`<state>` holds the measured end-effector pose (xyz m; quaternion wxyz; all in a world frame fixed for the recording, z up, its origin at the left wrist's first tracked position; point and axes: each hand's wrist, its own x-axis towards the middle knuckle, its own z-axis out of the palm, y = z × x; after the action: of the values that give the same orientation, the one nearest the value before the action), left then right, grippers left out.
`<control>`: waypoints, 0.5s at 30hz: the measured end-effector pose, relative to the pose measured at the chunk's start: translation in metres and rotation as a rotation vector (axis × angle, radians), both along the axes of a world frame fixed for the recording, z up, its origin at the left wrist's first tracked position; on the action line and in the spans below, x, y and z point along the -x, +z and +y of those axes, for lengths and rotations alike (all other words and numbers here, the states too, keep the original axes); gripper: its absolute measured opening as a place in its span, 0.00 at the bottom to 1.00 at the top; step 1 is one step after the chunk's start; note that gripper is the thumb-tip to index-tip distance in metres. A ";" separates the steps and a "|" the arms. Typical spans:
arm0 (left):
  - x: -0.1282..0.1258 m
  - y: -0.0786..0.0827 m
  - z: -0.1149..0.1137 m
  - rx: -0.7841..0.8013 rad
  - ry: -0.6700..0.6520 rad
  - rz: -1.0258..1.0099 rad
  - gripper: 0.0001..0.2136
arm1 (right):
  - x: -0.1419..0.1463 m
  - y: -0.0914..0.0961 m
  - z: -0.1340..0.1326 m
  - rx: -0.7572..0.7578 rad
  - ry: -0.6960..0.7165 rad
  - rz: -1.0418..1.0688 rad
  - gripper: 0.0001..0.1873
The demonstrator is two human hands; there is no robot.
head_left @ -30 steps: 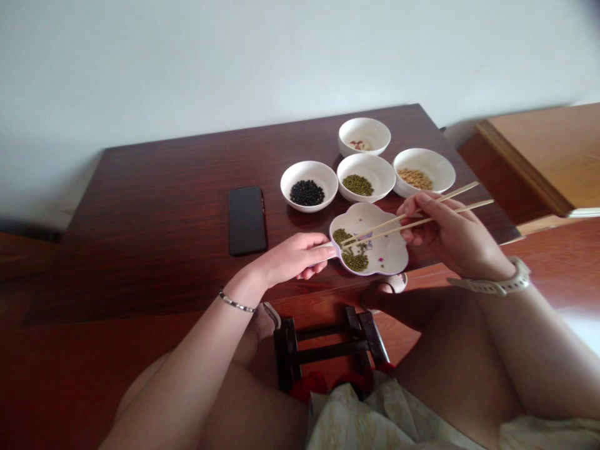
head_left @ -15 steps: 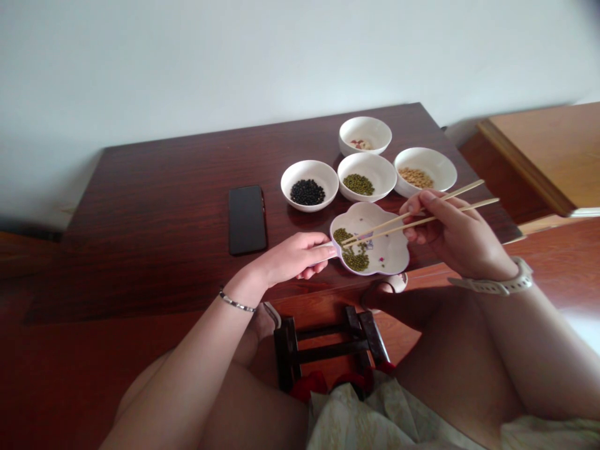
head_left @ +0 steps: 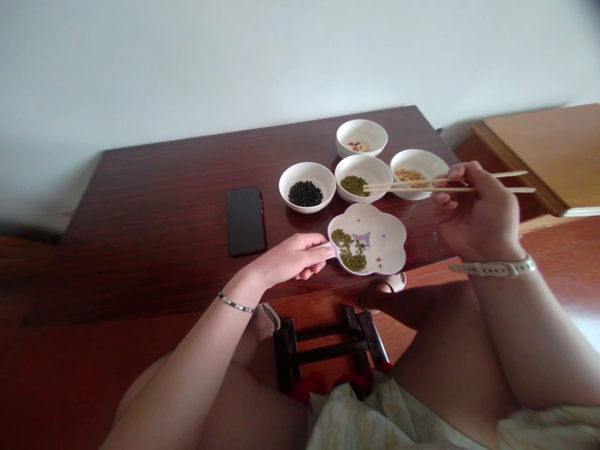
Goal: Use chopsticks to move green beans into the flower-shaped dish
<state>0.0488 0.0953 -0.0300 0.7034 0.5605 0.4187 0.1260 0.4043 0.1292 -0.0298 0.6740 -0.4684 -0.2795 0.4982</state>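
Pinched chopsticks [head_left: 422, 184] in right hand [head_left: 478, 212] fingers over mung bean bowl [head_left: 370, 165], gripped flower dish [head_left: 389, 240] with left hand [head_left: 293, 257] fingers, probably needed a gentle release.

A dark wooden table [head_left: 164, 206] carried a flower-shaped dish [head_left: 387, 240], its rim gripped by the left hand [head_left: 295, 257]. Beyond that grip stood four white bowls [head_left: 307, 170] in a cluster; a black phone [head_left: 246, 220] lay flat to its left.
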 end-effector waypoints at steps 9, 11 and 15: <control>0.000 -0.002 0.001 -0.006 0.000 -0.002 0.22 | -0.008 0.000 -0.004 0.033 0.029 -0.078 0.16; 0.000 -0.002 0.001 -0.013 0.001 -0.003 0.22 | -0.005 0.000 -0.012 0.078 0.132 -0.133 0.15; 0.000 -0.004 0.001 -0.016 -0.004 -0.014 0.22 | 0.003 -0.001 -0.024 0.156 0.353 -0.253 0.20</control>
<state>0.0487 0.0966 -0.0339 0.7019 0.5660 0.4118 0.1318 0.4013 0.1056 -0.0305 0.4977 -0.5215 -0.4000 0.5659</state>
